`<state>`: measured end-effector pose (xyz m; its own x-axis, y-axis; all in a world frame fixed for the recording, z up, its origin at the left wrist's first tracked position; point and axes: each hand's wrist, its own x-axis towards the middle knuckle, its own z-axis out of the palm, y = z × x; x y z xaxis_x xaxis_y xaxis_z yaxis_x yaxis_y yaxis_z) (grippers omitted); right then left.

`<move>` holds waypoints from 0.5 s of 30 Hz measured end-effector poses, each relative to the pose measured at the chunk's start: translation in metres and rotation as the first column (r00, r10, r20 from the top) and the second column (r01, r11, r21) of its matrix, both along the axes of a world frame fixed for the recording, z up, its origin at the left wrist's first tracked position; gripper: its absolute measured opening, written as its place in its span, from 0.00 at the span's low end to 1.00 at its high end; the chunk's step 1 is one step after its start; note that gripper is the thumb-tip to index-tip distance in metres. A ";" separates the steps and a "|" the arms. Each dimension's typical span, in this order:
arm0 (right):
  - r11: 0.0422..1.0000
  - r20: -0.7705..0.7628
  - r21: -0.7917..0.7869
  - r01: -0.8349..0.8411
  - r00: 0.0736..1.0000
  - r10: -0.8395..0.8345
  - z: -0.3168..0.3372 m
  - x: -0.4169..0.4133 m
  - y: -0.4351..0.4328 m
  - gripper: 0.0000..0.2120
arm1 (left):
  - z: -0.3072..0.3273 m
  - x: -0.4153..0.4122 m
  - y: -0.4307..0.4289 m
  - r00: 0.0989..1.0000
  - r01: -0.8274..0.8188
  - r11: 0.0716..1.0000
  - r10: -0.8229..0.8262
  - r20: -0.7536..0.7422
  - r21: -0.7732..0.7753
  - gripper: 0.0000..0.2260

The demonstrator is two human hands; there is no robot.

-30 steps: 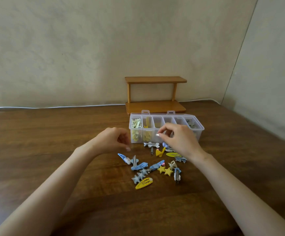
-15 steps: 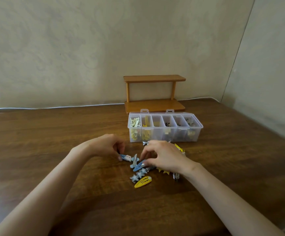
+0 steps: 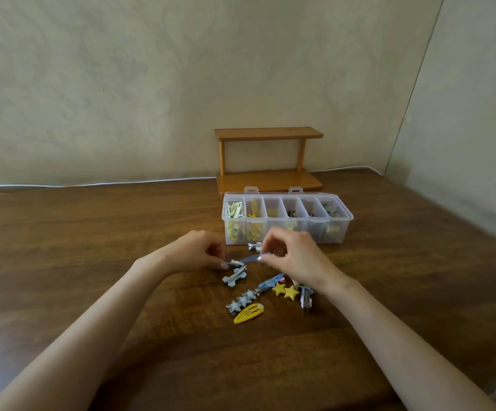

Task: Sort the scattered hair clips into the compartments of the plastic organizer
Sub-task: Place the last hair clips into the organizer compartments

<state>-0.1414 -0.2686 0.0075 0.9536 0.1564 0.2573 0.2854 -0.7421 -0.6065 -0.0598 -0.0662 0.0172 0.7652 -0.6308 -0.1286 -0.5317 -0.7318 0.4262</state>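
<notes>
Wooden shelf (image 3: 269, 134) behind organizer (image 3: 348, 216), right hand (image 3: 297, 259) pinching blue clip (image 3: 250, 258), left hand (image 3: 191, 253) pinching pale clip (image 3: 236, 263)

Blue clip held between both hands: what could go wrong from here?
1. The blue clip is pinched only at fingertips by the right hand and, seemingly, the left hand; it could slip onto the table.
2. The right wrist hangs close by the yellow star clips and might scatter them.

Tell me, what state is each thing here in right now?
Plastic organizer: lid open, some compartments holding clips.
Left hand: pinching a small clip.
Right hand: pinching a blue clip.
Yellow snap clip: lying loose on table.
Yellow star clip: unsorted, on table.
</notes>
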 end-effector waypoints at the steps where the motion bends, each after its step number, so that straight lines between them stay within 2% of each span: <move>1: 0.997 0.036 0.071 0.043 0.998 -0.046 0.003 0.001 -0.003 0.03 | -0.001 0.000 -0.001 1.000 0.001 1.000 -0.001 0.003 -0.004 0.05; 4: 0.954 0.144 0.261 0.148 0.971 -0.190 0.013 0.007 -0.010 0.02 | -0.002 -0.001 -0.004 1.000 -0.004 1.000 0.004 0.005 -0.007 0.05; 6: 0.939 0.208 0.295 0.176 0.947 -0.243 0.021 0.016 -0.012 0.04 | -0.002 -0.002 -0.005 1.000 -0.008 1.000 0.008 0.005 -0.004 0.04; 11: 0.969 0.339 0.125 0.214 0.909 -0.244 0.037 0.054 -0.005 0.08 | 0.000 -0.006 -0.005 1.000 0.008 1.000 -0.008 -0.013 -0.023 0.06; 15: 0.978 0.279 -0.031 0.207 0.941 -0.190 0.042 0.077 0.003 0.09 | -0.001 -0.007 -0.006 1.000 0.013 1.000 -0.012 0.025 -0.017 0.06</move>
<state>-0.0641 -0.2657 0.0497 0.8612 -0.0059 0.5082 0.2771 -0.8328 -0.4792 -0.0670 -0.0722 0.0159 0.7602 -0.6422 -0.0985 -0.5512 -0.7177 0.4255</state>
